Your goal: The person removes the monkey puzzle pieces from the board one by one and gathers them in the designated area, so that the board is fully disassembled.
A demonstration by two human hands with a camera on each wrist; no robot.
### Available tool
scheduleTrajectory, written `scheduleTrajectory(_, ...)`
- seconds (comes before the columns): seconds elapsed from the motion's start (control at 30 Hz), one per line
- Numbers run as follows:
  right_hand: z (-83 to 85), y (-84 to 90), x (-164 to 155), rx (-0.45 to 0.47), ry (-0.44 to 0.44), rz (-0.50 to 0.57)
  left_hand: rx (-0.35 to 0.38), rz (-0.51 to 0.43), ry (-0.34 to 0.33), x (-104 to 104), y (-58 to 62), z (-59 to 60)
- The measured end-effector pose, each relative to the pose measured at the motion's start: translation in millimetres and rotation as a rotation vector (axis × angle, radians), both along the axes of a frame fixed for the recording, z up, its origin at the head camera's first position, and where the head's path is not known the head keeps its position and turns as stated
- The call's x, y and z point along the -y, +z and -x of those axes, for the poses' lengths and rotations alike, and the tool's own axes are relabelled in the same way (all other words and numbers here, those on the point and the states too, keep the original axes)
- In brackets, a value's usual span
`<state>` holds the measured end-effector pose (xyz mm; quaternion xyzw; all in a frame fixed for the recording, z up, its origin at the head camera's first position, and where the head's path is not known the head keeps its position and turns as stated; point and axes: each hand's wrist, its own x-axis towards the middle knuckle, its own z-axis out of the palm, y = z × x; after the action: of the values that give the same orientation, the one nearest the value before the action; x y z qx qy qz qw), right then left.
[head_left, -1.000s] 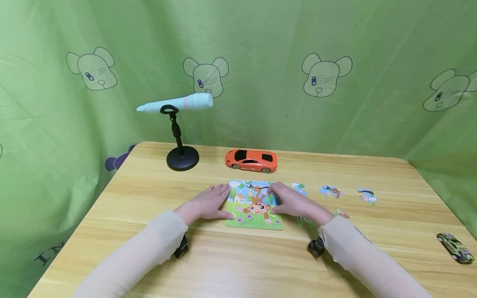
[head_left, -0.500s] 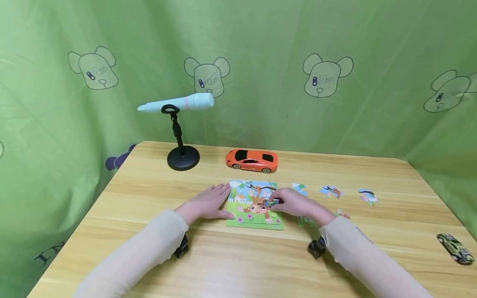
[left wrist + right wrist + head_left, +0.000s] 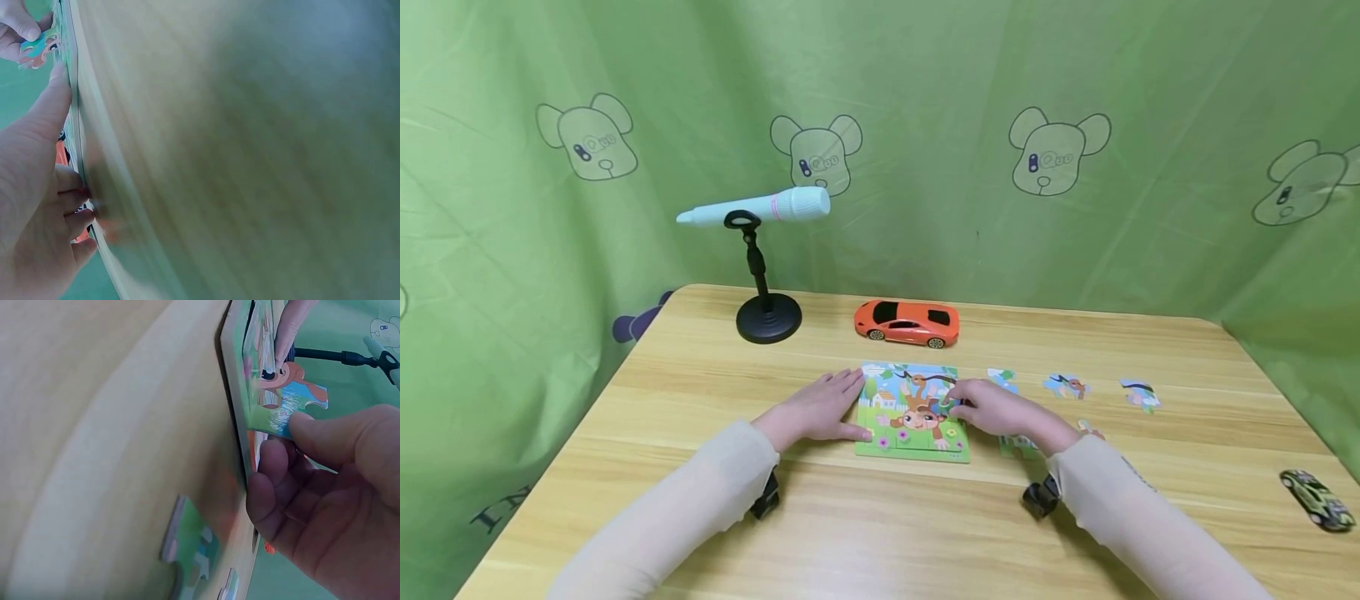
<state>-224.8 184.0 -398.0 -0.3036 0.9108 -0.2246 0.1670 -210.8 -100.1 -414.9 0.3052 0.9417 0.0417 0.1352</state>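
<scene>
One puzzle piece (image 3: 290, 400) tilts over the right side of the puzzle board (image 3: 910, 455), pinched by your right hand (image 3: 994, 407); your left hand (image 3: 817, 410), loosely spread, touches its left edge, likely steadying it.

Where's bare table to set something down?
Bare: between the sleeves, nearer than the puzzle; right of the orange car, beyond the loose pieces; between those pieces and the camo car. Crowded: the puzzle, left hand at its left edge, right hand holding a piece at its right.
</scene>
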Motion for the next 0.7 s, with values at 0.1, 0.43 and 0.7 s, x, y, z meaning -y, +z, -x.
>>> scheduleTrajectory(0.1, 0.3, 0.2, -0.4, -0.002, 0.004, 0.0, -0.005, 0.001, -0.003, -0.2, 0.8, 0.0)
scheduleTrajectory(0.43, -1.4, 3.7, 0.0, 0.008, -0.004, -0.011, 0.004, -0.002, -0.004, -1.1, 2.4, -0.6)
scheduleTrajectory(0.7, -7.6, 6.7, -5.3, 0.016, -0.069, 0.157, 0.015, -0.006, -0.004, -1.5, 1.1, 0.4)
